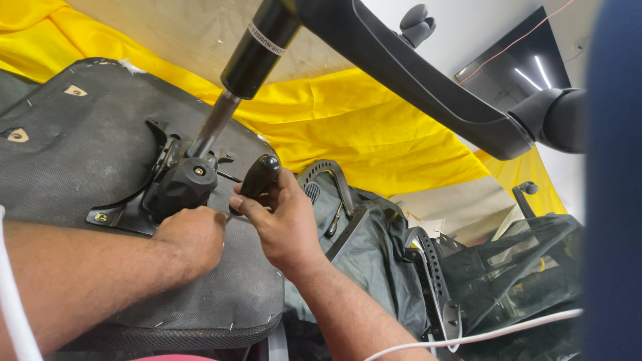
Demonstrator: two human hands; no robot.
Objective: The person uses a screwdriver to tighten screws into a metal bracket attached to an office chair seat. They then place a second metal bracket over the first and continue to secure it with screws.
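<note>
An upturned office chair seat (pixel 80 147) is lying with its black fabric underside facing up, filling the near left of the view. Bolted to the middle of it is a black metal tilt mechanism (pixel 167 184), carrying a round black tension knob (pixel 187 182) on its near side.

Out of this mechanism the gas lift cylinder (pixel 247 63) is rising, its long axis slanting up and to the right, away from the seat. Its thin bright piston rod (pixel 214 124) is sitting at the low end in the mechanism, and its thick black body is pointing toward the top of the view, where it is meeting the hub of the black star base. One curved base leg (pixel 428 80) is sweeping from the hub to the far right, ending near a castor socket (pixel 558 117).

The left hand (pixel 194 237) is resting curled on the seat just beside the mechanism, fingers folded in and pressing at the plate's near edge; what they are pinching, if anything, cannot be told. The right hand (pixel 284 224) is wrapping closed around a black tool handle (pixel 257 177), which is pointing up and slightly right, its working end hidden between the two hands.

Yellow cloth (pixel 348 127) is spreading behind. Grey mesh chair backs (pixel 374 247) are lying piled to the right, and a white cable (pixel 481 334) is crossing the near right corner.
</note>
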